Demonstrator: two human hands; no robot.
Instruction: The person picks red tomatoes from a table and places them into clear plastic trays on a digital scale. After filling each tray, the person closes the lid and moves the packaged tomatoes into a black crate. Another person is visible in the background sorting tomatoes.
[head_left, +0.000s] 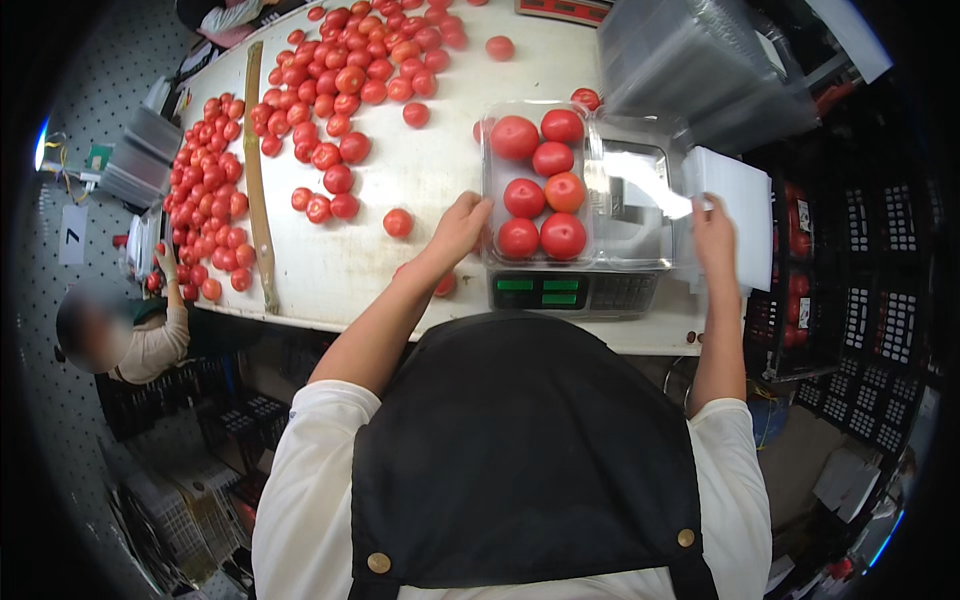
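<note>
An open clear plastic clamshell (497, 161) lies on a digital scale (621, 298) with green displays. In its tray are several red tomatoes (553, 159), set in two uneven columns, and its lid (637, 251) is folded out to the right. My left hand (461, 225) grips the tray's left edge, with the fingertips partly hidden. At the lid's outer right edge, my right hand (712, 229) pinches the plastic between thumb and fingers. A stack of white sheets (739, 217) sits just beyond that hand.
Loose tomatoes (349, 79) cover the table's far left, split by a wooden divider strip (257, 180). Stacked clear containers (690, 64) rise at the back right. Black crates (862, 217) stand to the right. Another person (150, 341) works at the left.
</note>
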